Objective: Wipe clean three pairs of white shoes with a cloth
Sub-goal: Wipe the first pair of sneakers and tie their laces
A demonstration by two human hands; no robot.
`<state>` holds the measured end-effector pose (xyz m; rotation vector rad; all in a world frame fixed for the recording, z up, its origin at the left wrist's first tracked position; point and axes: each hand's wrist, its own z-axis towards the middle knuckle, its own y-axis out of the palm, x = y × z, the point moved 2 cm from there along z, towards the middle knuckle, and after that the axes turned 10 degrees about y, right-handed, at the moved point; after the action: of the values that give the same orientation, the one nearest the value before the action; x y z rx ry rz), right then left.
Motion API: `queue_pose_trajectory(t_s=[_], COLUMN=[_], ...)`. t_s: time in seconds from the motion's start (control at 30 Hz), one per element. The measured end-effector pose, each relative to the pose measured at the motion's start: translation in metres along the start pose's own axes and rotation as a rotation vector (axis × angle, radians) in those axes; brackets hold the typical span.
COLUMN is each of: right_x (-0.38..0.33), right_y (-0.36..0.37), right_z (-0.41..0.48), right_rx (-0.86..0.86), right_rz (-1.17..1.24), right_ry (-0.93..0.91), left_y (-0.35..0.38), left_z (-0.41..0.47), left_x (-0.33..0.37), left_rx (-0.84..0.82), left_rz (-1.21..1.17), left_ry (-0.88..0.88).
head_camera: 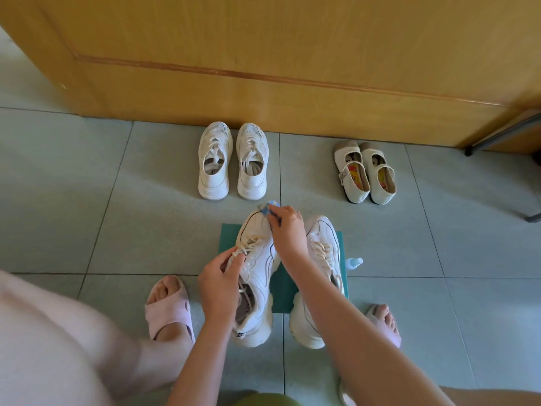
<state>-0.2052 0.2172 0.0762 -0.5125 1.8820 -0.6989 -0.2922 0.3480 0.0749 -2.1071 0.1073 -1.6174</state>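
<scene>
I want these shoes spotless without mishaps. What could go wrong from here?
The small clear spray bottle sits close to the right forearm, so a sweep could knock it away. The left hand holds the chunky white lace-up sneaker only at its laces; that grip may let the shoe twist while the right hand rubs the small blue cloth on its toe.
</scene>
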Motion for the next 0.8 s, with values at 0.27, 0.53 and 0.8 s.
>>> queue_pose_trajectory(t_s=[0.27, 0.53, 0.8], right_x=[0.029, 0.03, 0.036], right_y=[0.009, 0.019, 0.023], right_z=[-0.05, -0.094, -0.133], right_rx=[0.026, -0.023, -0.041], right_rz=[0.035, 0.169, 0.1], right_ry=[0.088, 0.108, 0.058], left_y=[0.001, -0.006, -0.011], left_z=[0.002, 0.005, 0.008], left_x=[-0.005, -0.008, -0.013], left_rx=[-0.001, 0.018, 0.007], left_rz=[-0.012, -0.013, -0.012], left_ry=[0.0, 0.011, -0.035])
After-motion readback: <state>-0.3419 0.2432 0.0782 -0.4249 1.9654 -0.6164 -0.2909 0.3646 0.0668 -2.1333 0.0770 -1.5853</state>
